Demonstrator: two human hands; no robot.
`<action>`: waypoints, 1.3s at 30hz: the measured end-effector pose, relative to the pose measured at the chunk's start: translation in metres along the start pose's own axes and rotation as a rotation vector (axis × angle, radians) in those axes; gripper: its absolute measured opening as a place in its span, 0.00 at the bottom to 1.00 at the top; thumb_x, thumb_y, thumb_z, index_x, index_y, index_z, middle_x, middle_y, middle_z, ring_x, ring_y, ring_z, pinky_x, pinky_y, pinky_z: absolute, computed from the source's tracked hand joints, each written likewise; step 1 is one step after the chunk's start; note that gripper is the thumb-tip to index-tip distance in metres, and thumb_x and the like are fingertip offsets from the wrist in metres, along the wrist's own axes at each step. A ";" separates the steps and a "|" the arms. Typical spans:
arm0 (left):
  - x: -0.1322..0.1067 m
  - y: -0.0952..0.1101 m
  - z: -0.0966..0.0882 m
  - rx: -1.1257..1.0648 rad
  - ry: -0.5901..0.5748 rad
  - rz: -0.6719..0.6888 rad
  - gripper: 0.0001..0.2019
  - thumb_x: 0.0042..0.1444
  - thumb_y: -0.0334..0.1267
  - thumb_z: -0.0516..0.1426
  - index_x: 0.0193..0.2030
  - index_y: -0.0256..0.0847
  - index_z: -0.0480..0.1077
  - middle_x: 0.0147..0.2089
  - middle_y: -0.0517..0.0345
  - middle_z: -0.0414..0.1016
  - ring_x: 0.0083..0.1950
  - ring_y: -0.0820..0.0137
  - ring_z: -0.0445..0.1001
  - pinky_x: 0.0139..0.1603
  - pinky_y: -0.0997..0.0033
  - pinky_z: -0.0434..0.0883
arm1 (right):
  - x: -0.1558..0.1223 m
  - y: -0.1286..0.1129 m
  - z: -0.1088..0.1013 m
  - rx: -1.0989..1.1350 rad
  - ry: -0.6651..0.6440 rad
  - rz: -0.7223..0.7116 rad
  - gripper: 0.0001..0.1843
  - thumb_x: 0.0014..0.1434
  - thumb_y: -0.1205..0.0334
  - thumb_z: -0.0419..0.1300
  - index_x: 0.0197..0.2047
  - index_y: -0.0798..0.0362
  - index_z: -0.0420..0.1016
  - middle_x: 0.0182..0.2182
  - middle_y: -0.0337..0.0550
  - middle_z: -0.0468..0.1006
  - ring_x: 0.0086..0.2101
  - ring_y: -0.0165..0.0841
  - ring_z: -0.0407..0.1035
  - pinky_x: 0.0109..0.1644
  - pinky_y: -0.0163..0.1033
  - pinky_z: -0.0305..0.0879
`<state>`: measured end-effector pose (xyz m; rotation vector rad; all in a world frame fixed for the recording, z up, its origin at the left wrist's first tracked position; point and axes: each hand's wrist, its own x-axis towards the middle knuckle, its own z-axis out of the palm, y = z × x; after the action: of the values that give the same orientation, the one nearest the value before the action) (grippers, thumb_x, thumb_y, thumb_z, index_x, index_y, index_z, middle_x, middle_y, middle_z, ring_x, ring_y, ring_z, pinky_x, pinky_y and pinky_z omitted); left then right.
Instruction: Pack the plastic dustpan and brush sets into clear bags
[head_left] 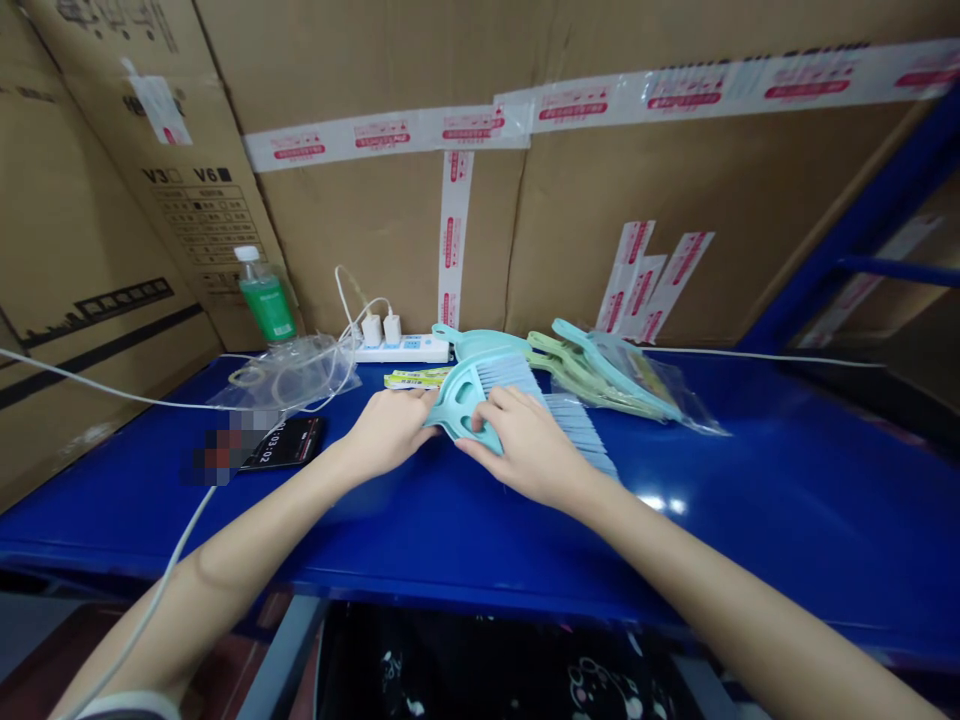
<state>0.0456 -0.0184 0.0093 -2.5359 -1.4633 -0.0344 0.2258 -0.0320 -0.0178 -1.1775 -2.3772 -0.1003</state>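
Observation:
Both my hands are on a turquoise hand brush point(455, 393) with pale blue bristles point(510, 371), held just over the blue table. My left hand point(386, 432) is closed around its handle. My right hand point(525, 440) grips the brush head near the bristles, fingers curled at an oval cutout. Behind the brush lies a turquoise dustpan point(487, 343), partly covered by it. To the right, green point(592, 380) and turquoise point(619, 368) long-handled pieces lie in clear plastic bags.
A white power strip point(405, 348) with plugged-in chargers stands at the back. A green-labelled bottle point(266, 300), a crumpled clear bag point(300, 370) and a phone point(289, 443) are on the left. White cables cross the table point(787, 520). Cardboard boxes point(375, 220) wall the back.

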 end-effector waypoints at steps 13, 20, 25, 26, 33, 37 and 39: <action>0.006 -0.004 -0.004 0.031 0.016 -0.110 0.14 0.60 0.39 0.52 0.50 0.37 0.68 0.45 0.47 0.77 0.45 0.56 0.77 0.43 0.62 0.72 | 0.003 -0.003 -0.007 -0.259 0.008 -0.024 0.05 0.56 0.62 0.59 0.31 0.54 0.74 0.32 0.49 0.70 0.37 0.41 0.62 0.38 0.42 0.54; 0.040 -0.032 -0.019 0.073 0.096 -0.200 0.17 0.58 0.38 0.54 0.54 0.40 0.68 0.50 0.47 0.70 0.49 0.58 0.73 0.44 0.64 0.70 | -0.002 -0.006 -0.016 -0.469 0.030 0.048 0.21 0.66 0.57 0.45 0.35 0.58 0.76 0.32 0.55 0.73 0.36 0.45 0.63 0.38 0.46 0.54; 0.078 -0.048 -0.020 0.036 0.040 -0.148 0.15 0.55 0.36 0.56 0.49 0.41 0.73 0.47 0.49 0.72 0.50 0.60 0.73 0.48 0.67 0.68 | -0.004 -0.006 -0.011 -0.494 -0.134 0.103 0.20 0.64 0.63 0.46 0.36 0.60 0.78 0.32 0.58 0.75 0.36 0.46 0.66 0.38 0.47 0.57; 0.086 -0.051 -0.019 0.026 0.029 -0.132 0.14 0.54 0.36 0.57 0.48 0.41 0.74 0.46 0.50 0.73 0.49 0.60 0.73 0.47 0.68 0.68 | -0.005 -0.006 -0.010 -0.492 -0.154 0.107 0.19 0.64 0.63 0.46 0.36 0.60 0.78 0.32 0.58 0.75 0.36 0.46 0.67 0.38 0.47 0.57; 0.130 -0.061 -0.008 -0.033 0.026 -0.022 0.16 0.53 0.33 0.57 0.49 0.43 0.74 0.48 0.54 0.76 0.51 0.62 0.73 0.51 0.70 0.65 | -0.003 -0.008 -0.014 -0.407 -0.307 0.142 0.18 0.65 0.62 0.48 0.41 0.61 0.78 0.37 0.59 0.77 0.41 0.46 0.70 0.45 0.47 0.61; 0.146 -0.056 0.002 -0.053 0.039 0.032 0.20 0.53 0.29 0.54 0.53 0.43 0.72 0.51 0.53 0.75 0.55 0.62 0.69 0.57 0.66 0.61 | -0.002 -0.009 -0.021 -0.383 -0.439 0.180 0.18 0.66 0.61 0.48 0.45 0.62 0.77 0.42 0.59 0.77 0.45 0.45 0.69 0.49 0.45 0.60; 0.152 -0.054 0.009 -0.056 0.051 0.029 0.23 0.53 0.27 0.52 0.55 0.43 0.70 0.53 0.50 0.74 0.57 0.60 0.66 0.59 0.61 0.60 | -0.001 -0.007 -0.024 -0.385 -0.480 0.194 0.19 0.66 0.60 0.47 0.46 0.62 0.76 0.44 0.59 0.76 0.47 0.45 0.69 0.51 0.45 0.59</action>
<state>0.0757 0.1390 0.0291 -2.5793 -1.4260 -0.1362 0.2299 -0.0441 0.0035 -1.7754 -2.7115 -0.2433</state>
